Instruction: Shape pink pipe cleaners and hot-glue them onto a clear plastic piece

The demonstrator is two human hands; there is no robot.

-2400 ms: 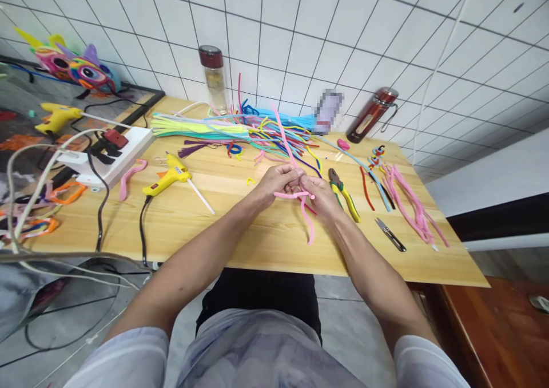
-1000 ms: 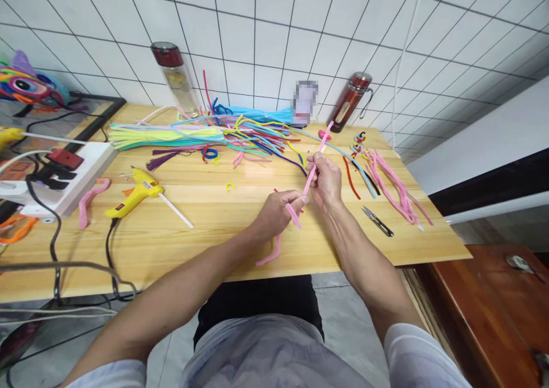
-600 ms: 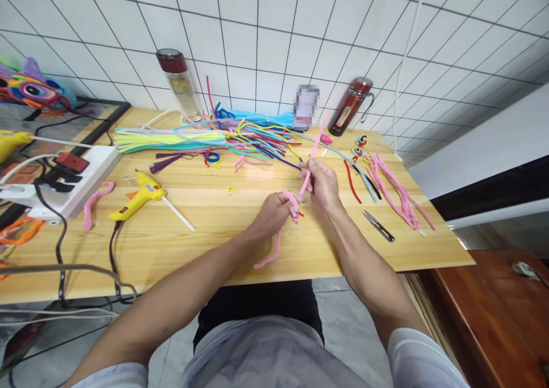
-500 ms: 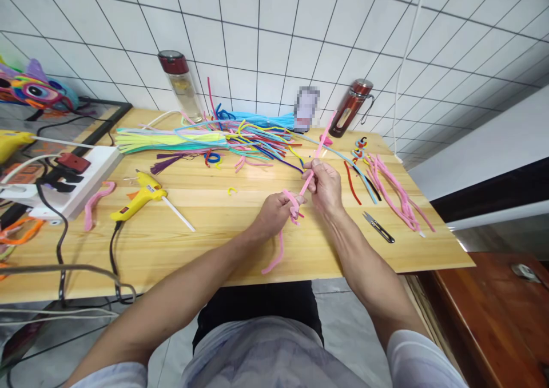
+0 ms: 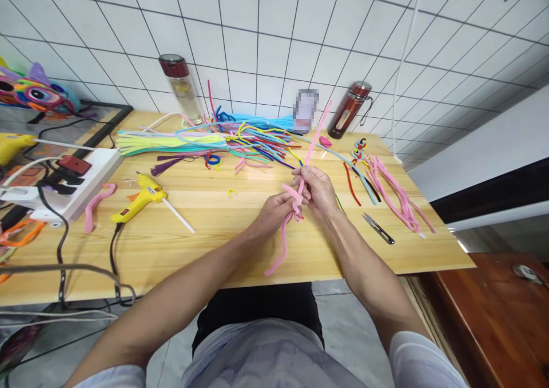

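A fuzzy pink pipe cleaner (image 5: 316, 137) runs up and away from between my hands, its far end free in the air. My right hand (image 5: 318, 190) is closed on it, thumb and fingers pinching. Just left and slightly lower, my left hand (image 5: 277, 216) pinches the twisted pink part, where short ends and coils stick out. Another pink length (image 5: 282, 248) hangs below toward the table's front edge. A tiny red bit shows by the left fingertips. The exact joint between the pink pieces is hidden by my fingers.
Bundled pipe cleaners (image 5: 171, 142) lie at the back. A yellow glue gun (image 5: 139, 199) and power strip (image 5: 81, 185) are on the left. Thread snips (image 5: 378, 228) and bent pink pipe cleaners (image 5: 397, 196) lie right. A glass bottle (image 5: 182, 90) and brown flask (image 5: 349, 110) stand behind.
My right hand has shifted slightly left and closer to my left hand. The upper pink pipe cleaner has swung left with it. The left hand stays nearly in place.
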